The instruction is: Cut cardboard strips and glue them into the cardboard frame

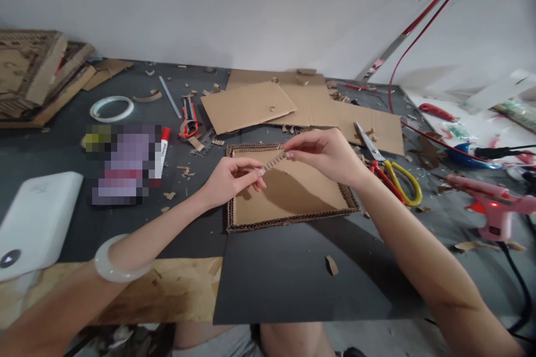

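Note:
Between my two hands stretches a short strip of corrugated cardboard [274,163], held just above a shallow cardboard tray [293,216]. My left hand [238,178] pinches the strip's near left end between thumb and fingers. At its other end, my right hand [320,152] grips it with thumb and fingertips. The tray has a flat brown base and low walls of layered corrugated strips, and my right forearm hides part of its right side. A shadow from my right hand falls across the base.
Scissors [379,164] and a pink hot glue gun [488,201] lie to the right. Cardboard sheets [251,106] are behind the tray. At left are a box cutter [190,117], a marker [161,153], a tape roll [111,109] and a white power bank [39,223]. Cardboard scraps litter the table.

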Demonstrator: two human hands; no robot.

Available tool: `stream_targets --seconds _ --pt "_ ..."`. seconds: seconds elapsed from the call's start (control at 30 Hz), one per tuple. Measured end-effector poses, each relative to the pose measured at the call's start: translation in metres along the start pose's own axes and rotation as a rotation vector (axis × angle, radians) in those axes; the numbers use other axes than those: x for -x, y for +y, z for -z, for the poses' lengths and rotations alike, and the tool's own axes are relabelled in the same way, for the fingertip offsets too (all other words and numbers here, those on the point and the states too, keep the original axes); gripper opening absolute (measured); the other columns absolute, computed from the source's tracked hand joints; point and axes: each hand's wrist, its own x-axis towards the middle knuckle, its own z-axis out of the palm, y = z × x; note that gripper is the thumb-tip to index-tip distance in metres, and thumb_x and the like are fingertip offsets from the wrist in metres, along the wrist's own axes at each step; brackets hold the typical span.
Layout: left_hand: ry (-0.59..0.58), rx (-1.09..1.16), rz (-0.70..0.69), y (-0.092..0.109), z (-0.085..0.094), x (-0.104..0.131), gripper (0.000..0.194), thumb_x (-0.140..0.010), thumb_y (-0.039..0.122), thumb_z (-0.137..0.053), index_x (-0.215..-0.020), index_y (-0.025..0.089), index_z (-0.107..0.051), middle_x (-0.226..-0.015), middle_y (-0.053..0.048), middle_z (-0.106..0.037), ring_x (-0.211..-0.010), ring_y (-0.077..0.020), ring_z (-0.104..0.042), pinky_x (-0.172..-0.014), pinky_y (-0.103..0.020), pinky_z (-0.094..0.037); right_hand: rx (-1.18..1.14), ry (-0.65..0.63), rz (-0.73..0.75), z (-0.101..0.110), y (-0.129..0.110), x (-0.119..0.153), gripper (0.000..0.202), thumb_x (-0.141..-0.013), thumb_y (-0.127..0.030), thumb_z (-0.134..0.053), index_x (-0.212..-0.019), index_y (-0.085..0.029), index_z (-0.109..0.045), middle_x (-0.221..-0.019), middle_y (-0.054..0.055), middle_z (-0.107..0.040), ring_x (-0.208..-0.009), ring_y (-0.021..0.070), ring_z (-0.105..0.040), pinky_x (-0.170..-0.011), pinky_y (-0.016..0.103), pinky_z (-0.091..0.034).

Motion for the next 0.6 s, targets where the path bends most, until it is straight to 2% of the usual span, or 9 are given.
stream_targets --seconds 0.13,0.23,0.37,0.6 --pt "-0.002 0.010 0.001 0.001 -0.001 0.000 0.025 -0.075 0.032 -0.065 -0.087 0.010 -0.068 -0.063 -0.006 -0.071 -0.053 -0.0133 -0.065 -0.053 -0.022 -0.055 0.344 0.061 0.280 -0.008 -0.004 0.003 0.015 -0.084 -0.019 -0.055 -0.086 -0.017 -0.070 -0.091 0.008 -0.068 -0.080 0.0161 -0.062 -0.074 0.032 -0.053" --pt "-0.009 0.007 -0.001 0.002 -0.001 0.000 0.024 -0.075 0.031 -0.064 -0.086 0.011 -0.068 -0.062 -0.005 -0.070 -0.051 -0.0124 -0.064 -0.052 -0.021 -0.053 0.488 0.013 0.447 -0.015 -0.005 0.006 0.018 -0.087 -0.018 -0.051 -0.089 -0.018 -0.069 -0.093 0.008 -0.065 -0.089 0.0189 -0.058 -0.080 0.036 -0.050" --pt "-0.014 -0.017 -0.001 0.001 -0.001 0.000 0.025 -0.075 0.032 -0.064 -0.086 0.011 -0.068 -0.060 -0.004 -0.069 -0.048 -0.0114 -0.062 -0.050 -0.020 -0.052 0.552 -0.046 0.483 -0.018 -0.002 0.007 0.020 -0.090 -0.019 -0.048 -0.093 -0.019 -0.068 -0.093 0.009 -0.065 -0.090 0.0202 -0.054 -0.080 0.037 -0.048" --pt "-0.009 -0.025 0.013 -0.001 -0.001 0.001 0.025 -0.074 0.033 -0.065 -0.083 0.010 -0.069 -0.057 -0.004 -0.067 -0.046 -0.0110 -0.059 -0.050 -0.021 -0.051 0.606 -0.091 0.469 -0.019 -0.002 0.007 0.021 -0.090 -0.020 -0.048 -0.091 -0.017 -0.069 -0.091 0.009 -0.067 -0.086 0.0203 -0.056 -0.077 0.036 -0.048"
